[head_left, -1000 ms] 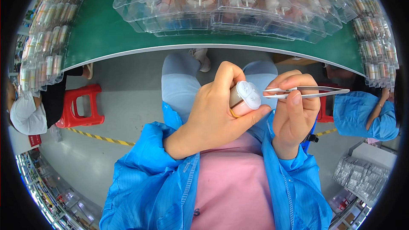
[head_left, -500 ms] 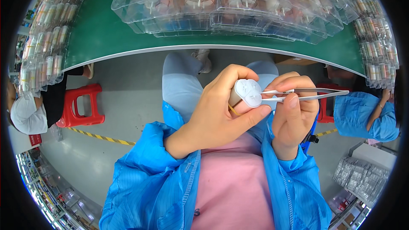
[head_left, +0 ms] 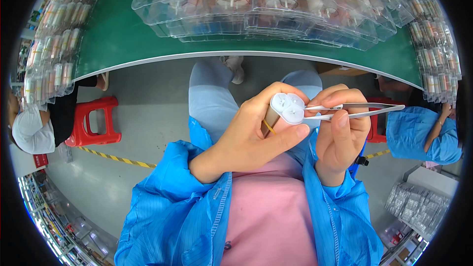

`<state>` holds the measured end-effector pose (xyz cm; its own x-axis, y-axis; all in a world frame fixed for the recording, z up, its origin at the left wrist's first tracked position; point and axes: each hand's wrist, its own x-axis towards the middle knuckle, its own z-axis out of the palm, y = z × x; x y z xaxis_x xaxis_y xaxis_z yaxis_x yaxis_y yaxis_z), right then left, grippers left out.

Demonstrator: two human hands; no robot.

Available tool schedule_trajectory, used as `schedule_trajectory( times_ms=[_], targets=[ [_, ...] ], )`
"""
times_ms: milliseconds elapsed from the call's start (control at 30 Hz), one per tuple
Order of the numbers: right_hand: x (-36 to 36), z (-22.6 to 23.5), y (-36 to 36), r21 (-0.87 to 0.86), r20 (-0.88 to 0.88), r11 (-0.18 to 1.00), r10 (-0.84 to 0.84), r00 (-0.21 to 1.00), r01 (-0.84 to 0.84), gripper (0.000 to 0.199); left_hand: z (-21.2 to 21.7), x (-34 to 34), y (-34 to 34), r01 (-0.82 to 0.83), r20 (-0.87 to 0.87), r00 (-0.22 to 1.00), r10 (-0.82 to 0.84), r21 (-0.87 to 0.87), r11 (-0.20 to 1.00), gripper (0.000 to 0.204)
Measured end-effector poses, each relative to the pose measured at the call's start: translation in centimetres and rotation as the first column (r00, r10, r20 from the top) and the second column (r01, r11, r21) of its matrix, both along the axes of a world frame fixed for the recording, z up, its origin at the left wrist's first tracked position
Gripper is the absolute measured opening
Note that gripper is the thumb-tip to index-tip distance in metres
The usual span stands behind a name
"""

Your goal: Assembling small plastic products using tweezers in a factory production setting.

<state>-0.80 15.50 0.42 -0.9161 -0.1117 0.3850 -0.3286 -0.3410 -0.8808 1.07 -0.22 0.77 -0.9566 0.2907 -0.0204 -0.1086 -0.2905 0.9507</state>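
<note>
My left hand (head_left: 246,130) is closed round a bundle of three short cylinders (head_left: 288,108). Their round white ends face up toward me and to the right, and a thin yellow band crosses the pale side wall. In my right hand (head_left: 340,130), thumb and fingers pinch a pair of tweezers (head_left: 367,110) with metal arms and white tips. The joined end of the tweezers points right. Both tips stand apart beside the right edge of the bundle's white end; whether they touch it I cannot tell.
Clear plastic trays (head_left: 207,24) of similar cylinders are stacked on the green table (head_left: 113,34) ahead. More filled trays rise at left (head_left: 59,44) and right (head_left: 433,44). Red stools (head_left: 93,120) and people in blue (head_left: 414,130) and white (head_left: 32,133) flank me.
The bundle has tipped in my left hand, so its white end faces more upward and its round outlines show clearly. Both hands have shifted slightly, and the tweezers remain beside the bundle.
</note>
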Motion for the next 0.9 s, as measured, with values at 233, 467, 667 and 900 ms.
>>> schedule_trajectory(
  times_ms=[233,467,667,900],
  targets=[
    [-0.03,0.50,0.26,0.052,-0.077,0.998,-0.018,0.997,0.022,0.018,-0.85,-0.27,0.33,-0.197,-0.323,0.941,0.104,-0.271,0.942,0.037],
    [-0.04,0.46,0.13,0.122,-0.156,0.992,0.007,0.988,0.012,0.016,-0.81,-0.30,0.87,-0.239,-0.332,0.934,0.131,-0.308,0.921,0.042],
    [-0.21,0.53,-0.02,0.193,-0.196,0.981,0.001,0.981,0.037,0.015,-0.74,-0.25,0.80,-0.252,-0.341,0.931,0.130,-0.344,0.905,0.043],
    [-0.26,0.67,-0.04,0.200,-0.195,0.979,0.013,0.981,0.027,0.014,-0.96,-0.21,0.92,-0.273,-0.358,0.923,0.144,-0.343,0.898,0.044]
  ],
)
